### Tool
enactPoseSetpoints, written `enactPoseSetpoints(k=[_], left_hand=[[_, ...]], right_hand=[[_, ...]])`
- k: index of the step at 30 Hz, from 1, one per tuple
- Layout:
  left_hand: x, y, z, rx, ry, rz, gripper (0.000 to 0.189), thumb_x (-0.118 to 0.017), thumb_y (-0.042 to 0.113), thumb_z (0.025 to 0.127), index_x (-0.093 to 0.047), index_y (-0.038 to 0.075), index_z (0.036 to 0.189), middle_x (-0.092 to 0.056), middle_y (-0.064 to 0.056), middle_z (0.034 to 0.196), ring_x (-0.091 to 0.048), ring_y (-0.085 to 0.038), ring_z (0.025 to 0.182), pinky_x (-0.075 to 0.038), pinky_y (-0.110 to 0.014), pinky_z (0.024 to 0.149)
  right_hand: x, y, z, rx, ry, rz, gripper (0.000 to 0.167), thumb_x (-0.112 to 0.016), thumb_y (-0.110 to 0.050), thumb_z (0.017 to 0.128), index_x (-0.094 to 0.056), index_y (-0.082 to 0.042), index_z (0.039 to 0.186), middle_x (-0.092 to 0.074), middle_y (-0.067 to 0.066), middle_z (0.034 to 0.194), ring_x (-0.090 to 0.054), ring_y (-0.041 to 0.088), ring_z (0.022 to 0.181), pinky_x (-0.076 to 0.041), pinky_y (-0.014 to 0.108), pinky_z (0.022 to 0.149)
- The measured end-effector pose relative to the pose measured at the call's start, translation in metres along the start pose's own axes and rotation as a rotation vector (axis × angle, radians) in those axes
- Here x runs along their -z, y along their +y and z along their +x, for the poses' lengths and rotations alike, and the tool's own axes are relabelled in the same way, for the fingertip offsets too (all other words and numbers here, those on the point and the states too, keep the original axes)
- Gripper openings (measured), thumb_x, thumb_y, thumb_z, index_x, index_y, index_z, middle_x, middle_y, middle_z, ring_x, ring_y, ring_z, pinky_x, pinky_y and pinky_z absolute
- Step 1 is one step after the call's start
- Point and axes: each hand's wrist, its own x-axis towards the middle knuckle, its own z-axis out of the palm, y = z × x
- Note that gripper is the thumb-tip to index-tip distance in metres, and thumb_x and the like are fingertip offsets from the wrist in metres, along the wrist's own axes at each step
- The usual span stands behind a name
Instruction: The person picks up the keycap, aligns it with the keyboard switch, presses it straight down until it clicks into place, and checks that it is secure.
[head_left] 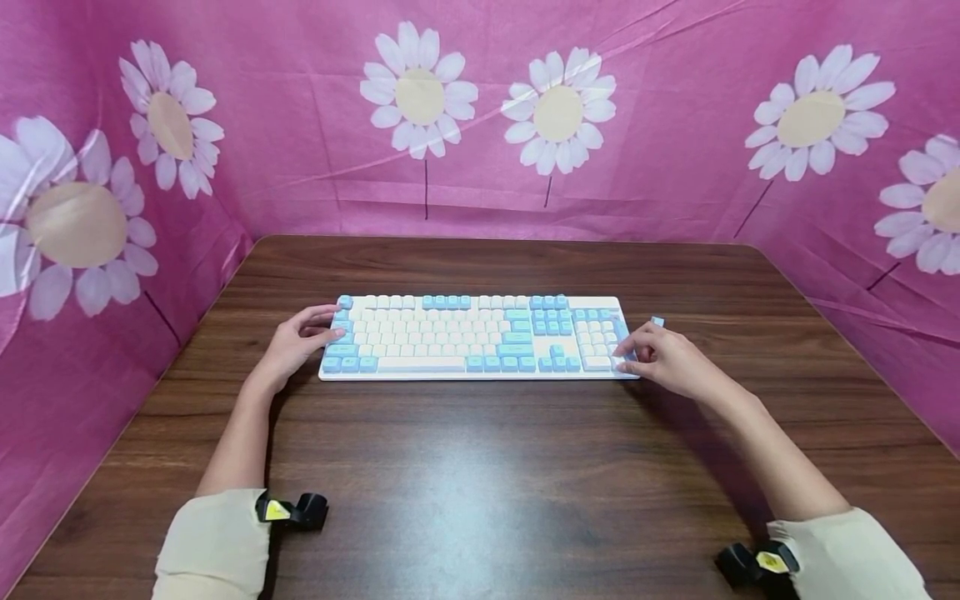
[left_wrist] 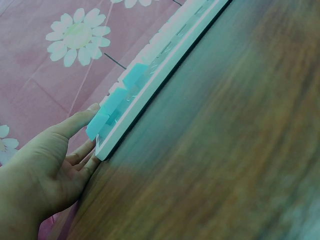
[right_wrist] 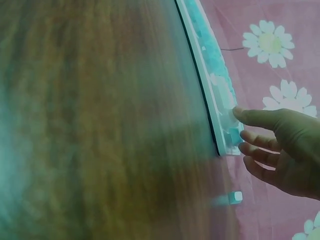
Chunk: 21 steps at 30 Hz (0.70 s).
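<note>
A white keyboard [head_left: 442,364] with white and light blue keycaps lies across the middle of the wooden table. My left hand [head_left: 287,350] grips its left end, the thumb over the blue keys and the other fingers along the side edge. At the number pad corner is my right hand [head_left: 670,358], thumb tip right at the white keys. Its other fingers, loosely bent, hover close to a blue keycap [right_wrist: 234,135] at the corner. Just beyond the keyboard's right end, a loose blue keycap [right_wrist: 235,197] rests on the table.
Brown wooden table [head_left: 480,467] spreads out in front of the keyboard and to both sides. Pink cloth [head_left: 285,150] with white daisies hangs behind the table and at its sides. A black wrist camera [head_left: 307,510] sits on each sleeve.
</note>
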Motion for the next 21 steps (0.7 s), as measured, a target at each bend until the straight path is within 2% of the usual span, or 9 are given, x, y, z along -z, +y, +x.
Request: enactPoseSetpoints(k=[4,8,9,16,21], left_hand=[[-0.0001,-0.0006,0.0001,-0.004,-0.001,-0.001,0.057,-0.063,0.032,0.088,-0.043,0.006,0.134,-0.043,-0.017,0.133,-0.04,-0.031,0.115,-0.035,-0.037,0.086],[0.0,-0.0004,0.0005,-0.008,0.0,0.0,0.056,-0.063,0.032,0.088,-0.044,0.006,0.134,-0.043,-0.017,0.132,-0.041,-0.031,0.115,-0.035,-0.037,0.086],[-0.0001,-0.0003,0.0007,-0.009,0.0,0.0,0.056,-0.063,0.031,0.088,-0.044,0.006,0.134,-0.043,-0.017,0.132,-0.041,-0.031,0.114,-0.035,-0.037,0.086],[-0.0003,-0.0012,0.0012,-0.008,0.002,-0.003,0.056,-0.063,0.031,0.088,-0.044,0.006,0.134,-0.043,-0.017,0.132,-0.041,-0.031,0.114,-0.036,-0.036,0.085],[-0.0004,-0.0019,0.0011,-0.005,0.006,-0.008,0.056,-0.064,0.032,0.088,-0.044,0.006,0.133,-0.044,-0.017,0.132,-0.042,-0.031,0.113,-0.036,-0.036,0.085]], right_hand=[[-0.0007,0.0007,-0.0025,-0.017,0.036,0.02,0.012,-0.075,-0.014,0.078,-0.071,-0.013,0.089,-0.051,0.004,0.081,-0.047,0.014,0.067,-0.038,0.032,0.063],[-0.0008,0.0008,-0.0042,-0.096,0.047,0.06,0.013,-0.075,-0.017,0.078,-0.073,-0.012,0.09,-0.054,0.007,0.095,-0.051,0.019,0.076,-0.039,0.037,0.071],[-0.0006,0.0008,-0.0045,-0.122,0.042,0.071,0.014,-0.074,-0.018,0.079,-0.073,-0.012,0.091,-0.054,0.008,0.1,-0.053,0.02,0.079,-0.039,0.036,0.069],[0.0011,0.0029,-0.0046,-0.227,-0.048,0.199,0.022,-0.069,-0.019,0.084,-0.069,-0.004,0.099,-0.054,0.02,0.118,-0.059,0.031,0.093,-0.043,0.038,0.076],[0.0013,0.0038,-0.0062,-0.286,-0.086,0.292,0.029,-0.067,-0.024,0.085,-0.067,-0.002,0.104,-0.057,0.021,0.117,-0.055,0.035,0.102,-0.045,0.037,0.076]])
